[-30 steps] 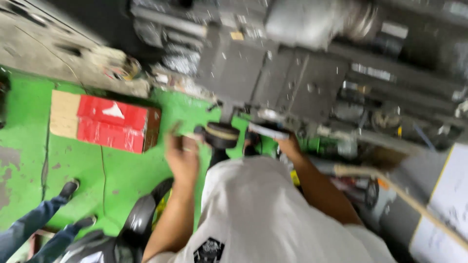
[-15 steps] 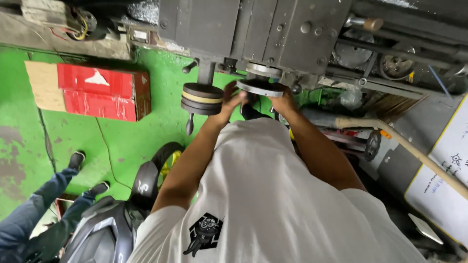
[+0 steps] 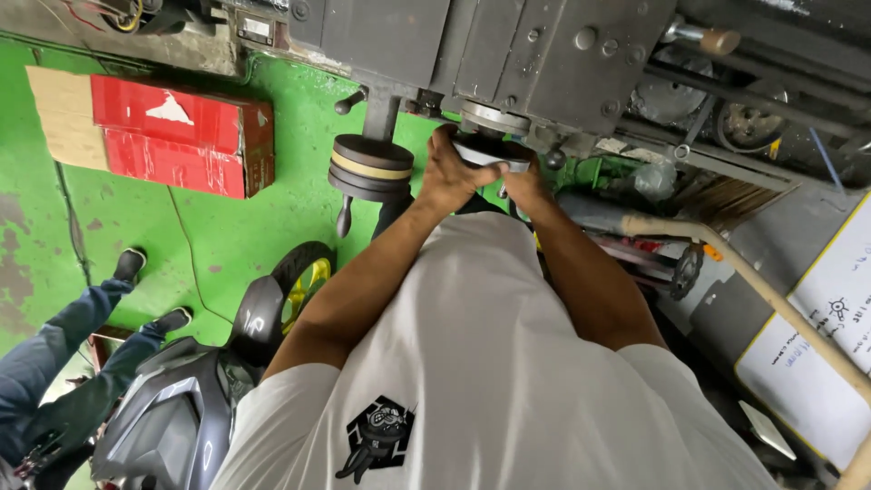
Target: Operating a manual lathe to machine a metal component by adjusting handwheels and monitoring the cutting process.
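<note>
Steel-grey, the round disc point(image 3: 491, 151) sits at my twelve o'clock under the machine point(image 3: 508, 54), both hands, left point(image 3: 454, 174) and right point(image 3: 524, 181), curled around its rim, seemingly to steady it.

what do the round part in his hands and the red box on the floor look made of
Round part, gripped by left hand and right hand: likely bare metal, with a pale grey sheen. Red box: seemingly cardboard, with a brown flap and glossy tape.

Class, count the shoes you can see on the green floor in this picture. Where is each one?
2. One black shoe lies at the left on the green floor; the other shoe is lower and to its right. Others may be hidden.
</note>
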